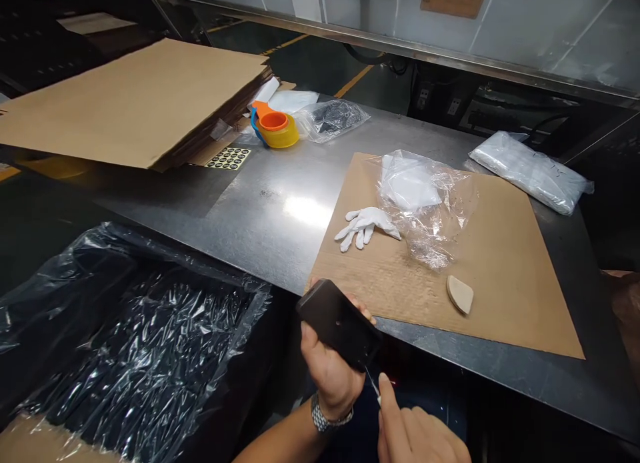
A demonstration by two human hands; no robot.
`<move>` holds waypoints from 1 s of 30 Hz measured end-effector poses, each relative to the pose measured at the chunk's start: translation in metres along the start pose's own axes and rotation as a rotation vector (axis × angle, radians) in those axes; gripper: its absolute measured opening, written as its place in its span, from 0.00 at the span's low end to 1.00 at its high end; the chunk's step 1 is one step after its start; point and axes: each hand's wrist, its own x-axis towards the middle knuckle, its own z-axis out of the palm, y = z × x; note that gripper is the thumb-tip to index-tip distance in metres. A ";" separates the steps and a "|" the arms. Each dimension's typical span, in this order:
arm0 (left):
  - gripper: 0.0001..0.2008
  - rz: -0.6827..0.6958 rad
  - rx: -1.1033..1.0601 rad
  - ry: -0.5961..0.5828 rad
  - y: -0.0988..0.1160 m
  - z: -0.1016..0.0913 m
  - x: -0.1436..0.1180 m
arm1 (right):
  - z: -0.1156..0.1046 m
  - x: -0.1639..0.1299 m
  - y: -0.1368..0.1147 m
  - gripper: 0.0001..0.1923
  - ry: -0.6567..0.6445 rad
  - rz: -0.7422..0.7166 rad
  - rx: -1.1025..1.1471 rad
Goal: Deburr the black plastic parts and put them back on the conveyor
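Observation:
My left hand [327, 369], with a metal watch on its wrist, is wrapped round a black rectangular plastic part [339, 321] that looks like a case or shell. The part is tilted in front of the table edge. My right hand [415, 426] is closed on a thin pointed blade tool [373, 385], the index finger stretched along it. Its tip meets the lower corner of the black part; the handle is mostly hidden in my fingers. Beyond my hands, a white glove [367, 227] and a beige felt-like pad [459, 294] lie on a cardboard sheet [505, 249].
Clear plastic bags [435, 209] lie on the cardboard. Behind stand a tape dispenser [276, 131] and a bagged black item [337, 118]. Stacked cardboard [145, 103] overhangs the metal table [250, 216] at left. A black-lined bin [150, 343] sits at lower left, a wrapped packet [530, 169] at right.

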 end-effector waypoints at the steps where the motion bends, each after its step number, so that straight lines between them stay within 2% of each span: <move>1: 0.20 0.013 -0.002 -0.002 0.000 0.000 0.000 | 0.001 0.001 -0.001 0.13 -0.001 -0.010 -0.023; 8: 0.19 0.041 -0.008 -0.009 0.001 -0.002 -0.001 | 0.001 -0.001 -0.004 0.15 0.004 -0.007 -0.078; 16: 0.17 -0.013 0.024 0.034 0.005 0.005 -0.006 | 0.001 -0.004 -0.002 0.15 -0.035 -0.063 -0.084; 24: 0.19 0.005 0.100 0.050 0.001 -0.001 -0.007 | -0.005 0.002 0.002 0.16 -0.032 -0.030 -0.083; 30: 0.21 -0.080 0.193 0.104 -0.002 -0.004 -0.006 | -0.006 0.001 0.012 0.18 -0.085 -0.102 -0.146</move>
